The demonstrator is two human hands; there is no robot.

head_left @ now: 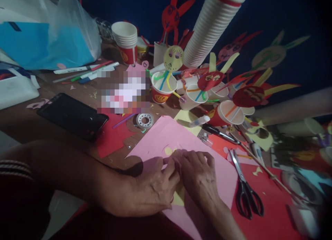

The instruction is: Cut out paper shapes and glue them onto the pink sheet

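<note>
My left hand (pixel 153 186) and my right hand (pixel 199 172) meet over a large pink paper sheet (pixel 223 171), their fingers bent and pressed together at the tips. Whatever the fingertips pinch is hidden behind them. A piece of yellow paper (pixel 179 195) shows between the two hands, on top of the pink sheet. Just beyond the fingertips lies a small pale yellow paper disc (pixel 168 151). To the right of my right hand, scissors (pixel 245 186) with black handles rest partly spread on red paper (pixel 269 205).
A black phone (pixel 74 115) lies left, with markers (pixel 98 72) behind it. A tape roll (pixel 145 121) sits beyond the pink sheet. Paper cups (pixel 159 96) with paper-faced figures stand at the back, beside a tall leaning cup stack (pixel 212 29). A plastic bag (pixel 70 36) fills the far left.
</note>
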